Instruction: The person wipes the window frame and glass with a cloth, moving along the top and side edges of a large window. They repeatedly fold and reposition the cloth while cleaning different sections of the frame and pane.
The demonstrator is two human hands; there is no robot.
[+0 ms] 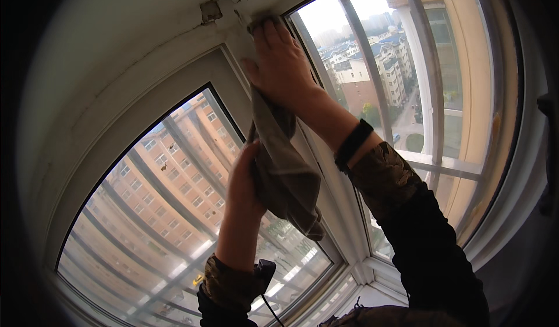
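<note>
A grey-brown cloth point(285, 167) hangs in loose folds in front of the corner post between two windows. My right hand point(282, 65) is raised to the top of that post, fingers bent over the upper end of the cloth and against the frame near the ceiling. Lower down, my left hand point(244, 172) grips the side of the cloth; its fingers are mostly hidden behind the fabric. A black band point(354, 143) circles my right wrist. By my left cuff there is a small black device point(265, 271) with a cable.
The left window point(157, 193) and the right window point(372, 76) meet at the corner, both with bars outside. Above, the white wall point(134, 41) has cracks and a chipped hole point(210, 12). A sill point(378, 295) runs below the corner.
</note>
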